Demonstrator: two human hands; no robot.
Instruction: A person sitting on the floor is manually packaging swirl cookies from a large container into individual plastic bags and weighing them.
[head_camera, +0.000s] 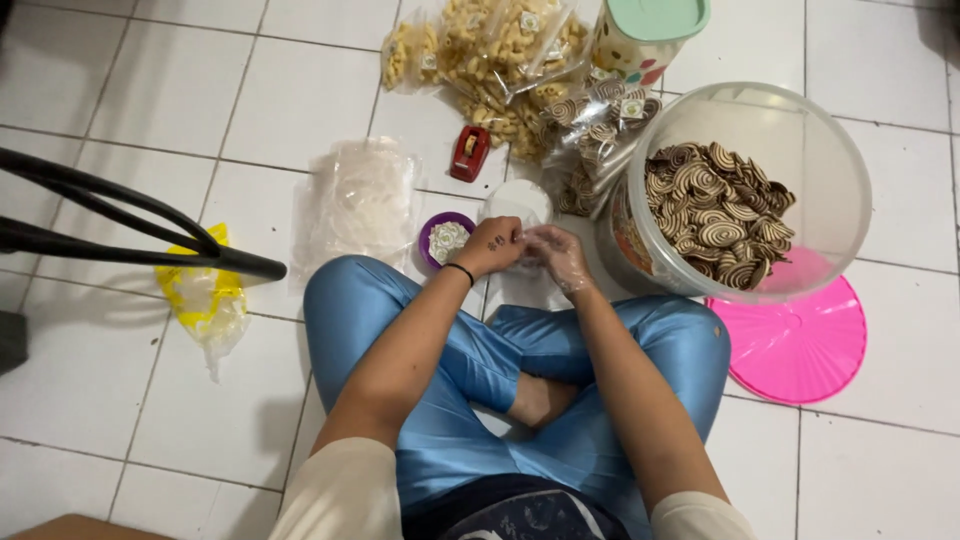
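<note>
Hands meet over a small clear bag (520, 205) on the floor tiles before the crossed legs, its long axis running away from the person, closed end farthest off. Left hand (492, 245), bare, pinches the bag's near edge with curled fingers. Right hand (556, 255), in a thin clear glove, also grips that edge, fingers bent. Tub (800, 130) of spiral biscuits (718, 212) stands just right.

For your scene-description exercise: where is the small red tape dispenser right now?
In the head view, the red tape dispenser lies on the white tiled floor ahead of the person's left hand, between the stack of clear plastic bags and the packed snack bags.
</note>
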